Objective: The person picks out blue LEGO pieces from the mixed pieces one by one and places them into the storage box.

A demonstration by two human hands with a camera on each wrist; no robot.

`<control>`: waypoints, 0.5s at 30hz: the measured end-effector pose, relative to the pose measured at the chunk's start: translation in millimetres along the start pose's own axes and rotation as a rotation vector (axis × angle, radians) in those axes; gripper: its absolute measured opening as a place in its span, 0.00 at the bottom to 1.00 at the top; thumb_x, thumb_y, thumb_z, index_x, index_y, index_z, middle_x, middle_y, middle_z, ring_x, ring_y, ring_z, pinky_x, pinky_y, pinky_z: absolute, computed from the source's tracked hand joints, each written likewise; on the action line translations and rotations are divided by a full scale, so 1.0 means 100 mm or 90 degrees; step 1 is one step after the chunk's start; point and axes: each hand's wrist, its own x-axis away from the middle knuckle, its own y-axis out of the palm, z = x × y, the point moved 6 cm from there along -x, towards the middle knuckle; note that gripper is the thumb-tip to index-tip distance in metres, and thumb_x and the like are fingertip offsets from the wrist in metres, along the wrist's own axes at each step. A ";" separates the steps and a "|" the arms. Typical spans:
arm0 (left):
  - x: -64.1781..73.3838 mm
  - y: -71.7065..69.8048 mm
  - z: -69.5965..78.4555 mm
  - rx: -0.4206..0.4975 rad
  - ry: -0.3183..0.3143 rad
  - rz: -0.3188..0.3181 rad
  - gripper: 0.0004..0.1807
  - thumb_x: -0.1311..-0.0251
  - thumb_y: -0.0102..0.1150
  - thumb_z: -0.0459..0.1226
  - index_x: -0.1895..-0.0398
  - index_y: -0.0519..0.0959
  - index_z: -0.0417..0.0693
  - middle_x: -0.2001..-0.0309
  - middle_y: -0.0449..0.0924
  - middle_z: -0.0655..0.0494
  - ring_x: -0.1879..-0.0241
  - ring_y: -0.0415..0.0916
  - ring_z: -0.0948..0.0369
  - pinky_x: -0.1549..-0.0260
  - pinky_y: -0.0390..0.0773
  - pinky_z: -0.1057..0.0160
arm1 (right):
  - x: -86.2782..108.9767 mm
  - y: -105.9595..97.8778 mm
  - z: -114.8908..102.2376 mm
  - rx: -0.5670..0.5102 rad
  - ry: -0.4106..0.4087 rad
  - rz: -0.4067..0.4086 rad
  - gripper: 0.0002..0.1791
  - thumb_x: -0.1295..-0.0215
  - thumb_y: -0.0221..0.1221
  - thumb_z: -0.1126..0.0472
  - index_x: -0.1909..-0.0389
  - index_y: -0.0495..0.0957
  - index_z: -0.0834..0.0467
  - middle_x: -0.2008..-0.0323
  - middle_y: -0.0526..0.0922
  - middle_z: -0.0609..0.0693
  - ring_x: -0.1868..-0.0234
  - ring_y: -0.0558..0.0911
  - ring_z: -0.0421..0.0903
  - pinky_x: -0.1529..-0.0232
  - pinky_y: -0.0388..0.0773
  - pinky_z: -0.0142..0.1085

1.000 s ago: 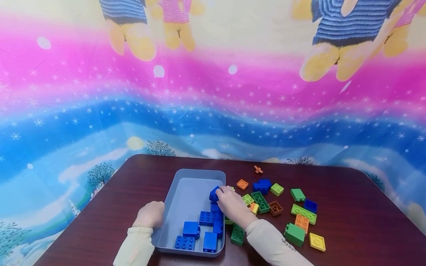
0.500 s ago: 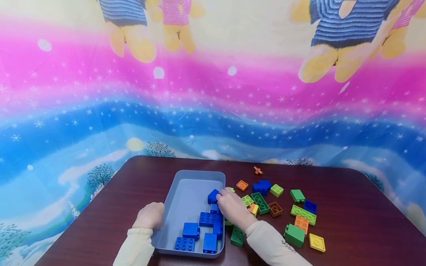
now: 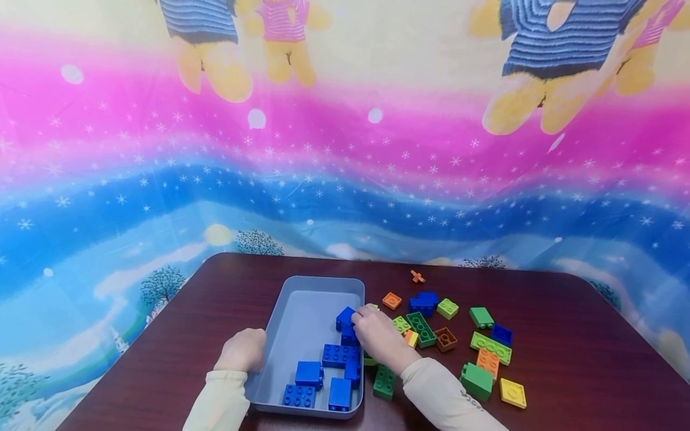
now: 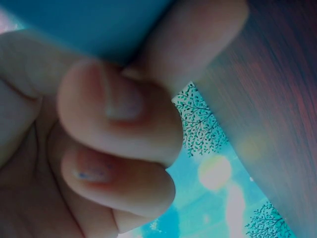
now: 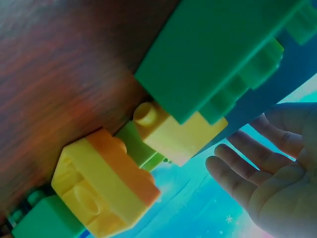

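Observation:
A grey-blue tray (image 3: 299, 317) lies on the table, with several blue toy building bricks, one of them a brick (image 3: 308, 373) showing a smooth side, towards its near and right sides. My left hand (image 3: 242, 350) grips the tray's left wall; in the left wrist view its fingers (image 4: 124, 119) curl under the blurred tray edge (image 4: 94, 25). Over the right rim reaches my right hand (image 3: 381, 338), fingertips at an angled blue brick (image 3: 345, 318) set above another blue brick (image 3: 349, 337). The right wrist view shows the right hand's fingers (image 5: 262, 153) bent over the wall, their tips partly hidden.
Right of the tray lie loose bricks: a dark green brick (image 3: 421, 328), a brown brick (image 3: 445, 339), an orange brick (image 3: 487, 363), a yellow plate (image 3: 513, 392) and a blue pair (image 3: 424, 303). An orange cross-shaped piece (image 3: 417, 276) lies near the back edge. A printed cloth (image 3: 345, 149) hangs behind.
The angled blue brick at my right fingertips has shifted slightly left and down, and the brick below it has turned a little. My left hand stays on the tray.

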 end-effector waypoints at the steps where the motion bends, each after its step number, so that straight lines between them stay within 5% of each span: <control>1: 0.00 0.00 0.00 0.000 0.000 0.001 0.12 0.61 0.56 0.20 0.87 0.67 0.41 0.87 0.62 0.52 0.86 0.58 0.60 0.87 0.63 0.63 | 0.01 -0.01 0.01 -0.005 0.004 0.001 0.07 0.45 0.61 0.62 0.66 0.79 0.60 0.66 0.79 0.52 0.63 0.75 0.45 0.60 0.73 0.33; 15: -0.01 0.00 -0.01 0.016 0.013 -0.003 0.12 0.65 0.52 0.18 0.88 0.65 0.41 0.86 0.60 0.52 0.85 0.56 0.59 0.86 0.61 0.64 | 0.18 -0.19 0.23 -0.028 -0.012 0.073 0.05 0.48 0.62 0.66 0.71 0.77 0.62 0.69 0.77 0.52 0.66 0.75 0.46 0.65 0.75 0.35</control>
